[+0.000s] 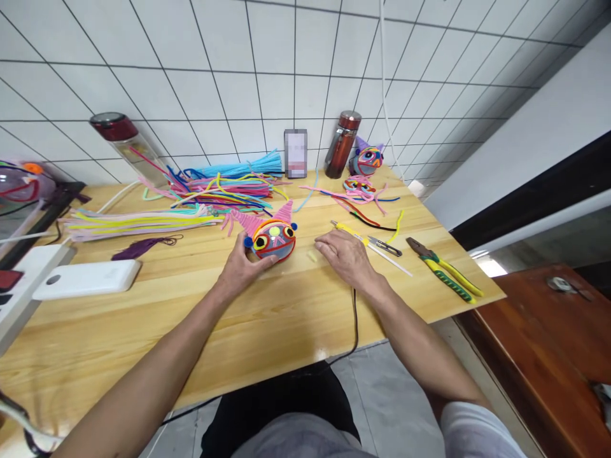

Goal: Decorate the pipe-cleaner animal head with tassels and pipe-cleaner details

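Observation:
My left hand [242, 266] grips the near side of a pipe-cleaner fish figure [273, 238], a round blue and red body with yellow eyes and a pink pointed fin, standing on the wooden table [267, 318]. My right hand [344, 254] lies flat on the table just right of it, fingers stretched toward a small pale yellow scrap [312, 256]. Nothing is in the right hand.
Piles of coloured pipe cleaners [210, 191] lie at the back. Small scissors [384, 246], a yellow-handled tool [351, 231] and green-yellow pliers [443, 269] lie to the right. A second fish figure [366, 159], two bottles [340, 144], a phone [295, 152] and a white power bank [86, 278] are around.

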`<state>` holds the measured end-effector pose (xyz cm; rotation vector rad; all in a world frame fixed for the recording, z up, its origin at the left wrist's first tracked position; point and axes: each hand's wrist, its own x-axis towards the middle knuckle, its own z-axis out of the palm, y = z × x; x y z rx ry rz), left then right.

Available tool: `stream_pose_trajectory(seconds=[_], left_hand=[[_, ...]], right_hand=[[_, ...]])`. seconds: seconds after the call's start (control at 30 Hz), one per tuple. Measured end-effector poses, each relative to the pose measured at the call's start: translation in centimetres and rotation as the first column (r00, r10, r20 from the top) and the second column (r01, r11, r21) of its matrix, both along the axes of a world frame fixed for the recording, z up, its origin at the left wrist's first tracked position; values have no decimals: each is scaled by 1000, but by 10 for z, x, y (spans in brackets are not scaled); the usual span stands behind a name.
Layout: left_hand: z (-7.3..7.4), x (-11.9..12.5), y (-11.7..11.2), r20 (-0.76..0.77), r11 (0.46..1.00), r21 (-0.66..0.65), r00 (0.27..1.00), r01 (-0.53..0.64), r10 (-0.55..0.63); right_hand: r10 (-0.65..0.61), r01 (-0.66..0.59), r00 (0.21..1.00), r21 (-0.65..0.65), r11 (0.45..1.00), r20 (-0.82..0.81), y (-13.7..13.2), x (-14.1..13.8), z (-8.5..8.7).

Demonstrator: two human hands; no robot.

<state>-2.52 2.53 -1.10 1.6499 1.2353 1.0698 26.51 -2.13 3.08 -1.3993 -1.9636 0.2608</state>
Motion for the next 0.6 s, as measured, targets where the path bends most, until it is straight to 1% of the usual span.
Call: stream_pose_trajectory(seconds=[0.1, 0.2, 0.27, 0.33, 0.4, 0.47, 0.53, 0.6], left_hand=[[2, 1, -1, 14, 999, -42, 1000, 27, -26], [4, 1, -1, 27, 998, -55, 999, 28, -26], [5, 0, -2, 1, 997, -75, 1000, 2, -2], [5, 0, -2, -10, 996, -91, 1000, -9, 8], [4, -1, -1, 19, 996, -85, 1000, 15, -14], [2, -2, 0, 66, 996, -69, 997, 53, -49], [0, -3, 1, 115, 995, -61, 991, 83, -75], [-1, -3, 2, 160, 992, -68, 983, 105, -93]], right_hand=[[-84, 84, 996, 26, 996, -10, 0, 8, -8], [-173, 176, 978, 20, 984, -113, -1, 20, -7], [-259, 269, 930, 1, 963, -261, -1, 29, -2], [-329, 368, 832, -1, 930, -447, 1, 38, 4], [-341, 446, 722, 30, 894, -602, 4, 46, 9], [-322, 482, 663, 56, 874, -676, 7, 52, 11], [-317, 477, 657, 52, 877, -684, 8, 54, 10], [-318, 450, 686, 37, 892, -655, 8, 52, 9]])
